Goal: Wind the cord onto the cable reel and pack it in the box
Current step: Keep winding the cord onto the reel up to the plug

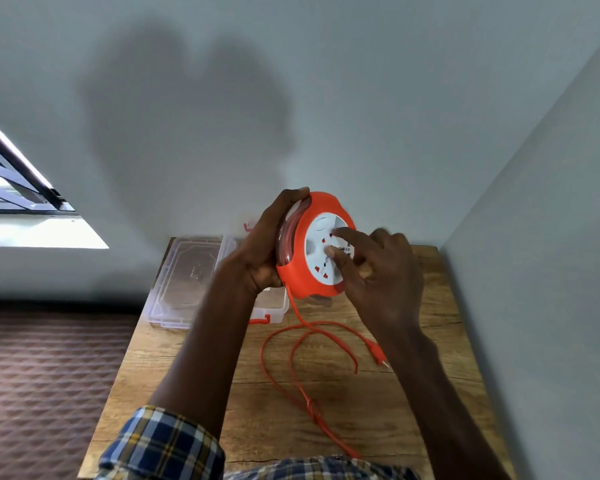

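Note:
An orange cable reel (309,271) with a white socket face is held upright above the wooden table (430,306). My left hand (267,244) grips its left rim, where wound orange cord shows. My right hand (378,271) rests on the white face, forefinger and thumb pressed against it. Loose orange cord (302,362) hangs from the reel's bottom and loops across the table, with its plug (378,355) lying beside my right wrist. A clear plastic box (187,282) with orange clasps lies open behind my left arm.
The table sits in a corner, with one wall straight ahead and another close on the right. A window (14,188) is at the left, and patterned brown floor (49,375) lies left of the table.

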### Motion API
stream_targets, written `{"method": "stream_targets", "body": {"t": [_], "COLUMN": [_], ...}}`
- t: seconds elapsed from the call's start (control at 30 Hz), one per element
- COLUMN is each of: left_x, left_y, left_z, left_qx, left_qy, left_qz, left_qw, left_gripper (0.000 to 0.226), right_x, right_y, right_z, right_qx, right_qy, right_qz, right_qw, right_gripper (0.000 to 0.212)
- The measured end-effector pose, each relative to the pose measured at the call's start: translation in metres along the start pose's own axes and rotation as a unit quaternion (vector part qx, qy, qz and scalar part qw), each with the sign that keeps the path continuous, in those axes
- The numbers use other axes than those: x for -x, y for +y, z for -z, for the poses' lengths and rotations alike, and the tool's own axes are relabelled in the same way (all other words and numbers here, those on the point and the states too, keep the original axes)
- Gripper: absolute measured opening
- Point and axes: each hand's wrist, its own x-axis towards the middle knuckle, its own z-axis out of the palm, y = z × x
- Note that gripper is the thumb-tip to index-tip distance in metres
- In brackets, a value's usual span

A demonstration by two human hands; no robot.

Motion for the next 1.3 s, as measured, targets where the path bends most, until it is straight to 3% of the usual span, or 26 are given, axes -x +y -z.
{"method": "stream_targets", "body": {"t": [0.17,0.3,0.4,0.5,0.57,0.63,0.7,0.87,1.0,1.13,1.3], "left_x": [0.001,0.002,0.002,0.0,-0.002,-0.003,-0.002,0.003,0.006,0.006,0.006], "left_y": [0.0,0.0,-0.001,-0.002,-0.001,-0.001,-0.001,0.002,0.001,0.0,-0.001], "left_z": [0.008,0.009,0.005,-0.002,-0.006,-0.008,-0.006,0.0,0.005,0.006,0.0], "left_qx": [0.003,-0.023,-0.029,-0.021,-0.022,-0.033,-0.034,-0.013,-0.021,-0.024,-0.018], "left_qy": [-0.003,0.009,0.003,-0.009,-0.006,0.007,0.011,0.005,-0.001,0.008,0.028], "left_qz": [0.004,0.018,0.017,0.003,-0.003,-0.007,-0.006,-0.005,0.007,0.006,-0.007], "left_qw": [1.0,1.0,0.999,1.0,1.0,0.999,0.999,1.0,1.0,1.0,0.999], "left_gripper": [0.061,0.06,0.057,0.052,0.056,0.06,0.062,0.06,0.062,0.059,0.06], "right_x": [-0.009,-0.006,-0.005,-0.002,-0.002,-0.004,-0.004,-0.006,-0.008,-0.006,-0.003], "right_y": [0.017,0.016,0.014,0.004,-0.007,-0.011,-0.009,0.011,0.021,0.02,0.007], "right_z": [0.009,0.003,0.001,-0.003,-0.009,-0.013,-0.009,0.008,0.009,0.004,-0.001], "right_qx": [-0.056,-0.025,0.027,-0.024,-0.111,-0.158,-0.144,-0.06,-0.12,-0.097,-0.016], "right_qy": [-0.163,-0.181,-0.154,-0.08,-0.046,-0.052,-0.087,-0.087,-0.155,-0.181,-0.116], "right_qz": [0.079,0.118,0.118,-0.025,-0.163,-0.215,-0.184,-0.003,0.081,0.116,0.096], "right_qw": [0.982,0.976,0.981,0.996,0.979,0.962,0.969,0.994,0.977,0.972,0.988], "right_gripper": [0.055,0.063,0.06,0.065,0.071,0.074,0.069,0.035,0.049,0.053,0.056]}}
